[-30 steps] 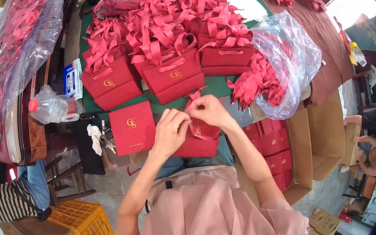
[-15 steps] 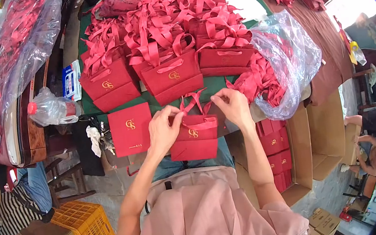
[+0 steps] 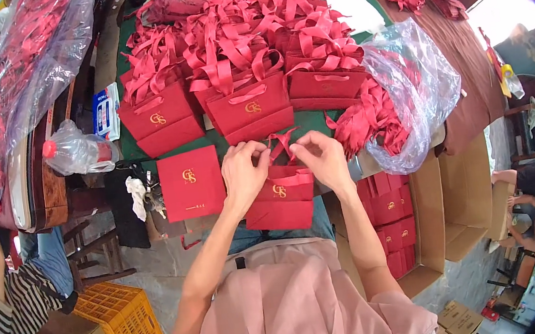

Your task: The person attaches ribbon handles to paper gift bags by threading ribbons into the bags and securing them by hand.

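A small red gift bag [image 3: 279, 211] with a gold emblem rests at the table's near edge, in front of my body. Above its opening, my left hand [image 3: 244, 175] is closed in a pinch on the red ribbon [image 3: 282, 144]. My right hand [image 3: 326, 164] faces it from the other side, thumb and forefinger pinched on the same ribbon. The fingertips partly cover where the ribbon is gripped. Left of the bag lies a flat red bag [image 3: 191, 184] with a similar emblem. Just beyond my hands stand rows of red bags [image 3: 251, 110] with ribbon handles piled over their tops.
Loose red ribbons [image 3: 375, 120] spill from a clear plastic bag [image 3: 427, 80] at the right. A plastic bottle [image 3: 78, 149] and a blue-white packet [image 3: 105, 113] sit at the left. Below right, a cardboard box [image 3: 430, 227] holds red bags; an orange crate [image 3: 121, 325] stands lower left.
Both hands have drawn slightly closer together over the bag, still pinching the ribbon. The bag has shifted a little in view, along with the whole scene.
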`<state>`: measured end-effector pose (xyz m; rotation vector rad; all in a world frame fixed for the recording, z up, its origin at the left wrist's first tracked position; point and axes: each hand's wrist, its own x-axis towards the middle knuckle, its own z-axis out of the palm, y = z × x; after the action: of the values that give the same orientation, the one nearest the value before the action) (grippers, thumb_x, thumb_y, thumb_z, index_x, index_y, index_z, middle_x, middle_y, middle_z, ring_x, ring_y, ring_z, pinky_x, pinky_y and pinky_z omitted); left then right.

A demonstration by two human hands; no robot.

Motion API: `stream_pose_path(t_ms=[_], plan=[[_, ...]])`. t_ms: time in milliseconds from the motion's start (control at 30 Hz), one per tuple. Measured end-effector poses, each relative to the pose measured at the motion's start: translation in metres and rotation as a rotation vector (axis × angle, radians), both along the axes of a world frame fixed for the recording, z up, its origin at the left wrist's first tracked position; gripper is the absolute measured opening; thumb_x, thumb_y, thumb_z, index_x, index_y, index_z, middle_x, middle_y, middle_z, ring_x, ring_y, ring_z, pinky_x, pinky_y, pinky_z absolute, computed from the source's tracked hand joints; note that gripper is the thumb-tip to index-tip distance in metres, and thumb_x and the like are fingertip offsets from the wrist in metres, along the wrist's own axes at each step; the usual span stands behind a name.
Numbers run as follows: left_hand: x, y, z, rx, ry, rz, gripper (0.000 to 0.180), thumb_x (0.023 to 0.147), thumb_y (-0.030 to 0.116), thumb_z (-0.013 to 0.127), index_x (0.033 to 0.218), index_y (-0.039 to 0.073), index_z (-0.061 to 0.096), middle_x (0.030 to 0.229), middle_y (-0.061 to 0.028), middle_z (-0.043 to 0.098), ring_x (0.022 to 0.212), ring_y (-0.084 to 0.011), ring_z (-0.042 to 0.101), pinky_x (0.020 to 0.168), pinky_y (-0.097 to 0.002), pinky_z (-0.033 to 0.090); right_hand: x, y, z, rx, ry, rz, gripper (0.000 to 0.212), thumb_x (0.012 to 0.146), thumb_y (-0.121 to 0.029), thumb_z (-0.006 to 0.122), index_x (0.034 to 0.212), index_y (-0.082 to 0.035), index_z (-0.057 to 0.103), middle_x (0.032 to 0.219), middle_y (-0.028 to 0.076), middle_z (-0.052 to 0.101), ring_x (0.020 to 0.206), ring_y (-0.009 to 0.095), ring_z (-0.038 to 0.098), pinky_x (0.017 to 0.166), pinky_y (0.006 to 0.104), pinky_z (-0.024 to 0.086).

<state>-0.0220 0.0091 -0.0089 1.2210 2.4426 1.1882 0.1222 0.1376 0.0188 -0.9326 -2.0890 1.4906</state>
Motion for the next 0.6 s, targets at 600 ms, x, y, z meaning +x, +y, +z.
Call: stream_pose_path(t_ms=[600], plan=[[0.015, -0.029, 0.012, 0.069, -0.374, -0.120, 0.060, 0.091, 0.021, 0.073, 0.141, 0.005, 0.045, 0.123, -0.0204, 0.064, 0.116, -0.0308, 0.063, 0.097, -0.0409, 0.050, 0.002, 0.008, -0.031, -0.381, 0.311, -0.168, 0.010, 0.098, -0.014, 0.065, 0.089, -0.008, 0.064, 0.074, -0.008, 0.058, 0.065, 0.000, 0.049, 0.058, 0.0188, 0.038]])
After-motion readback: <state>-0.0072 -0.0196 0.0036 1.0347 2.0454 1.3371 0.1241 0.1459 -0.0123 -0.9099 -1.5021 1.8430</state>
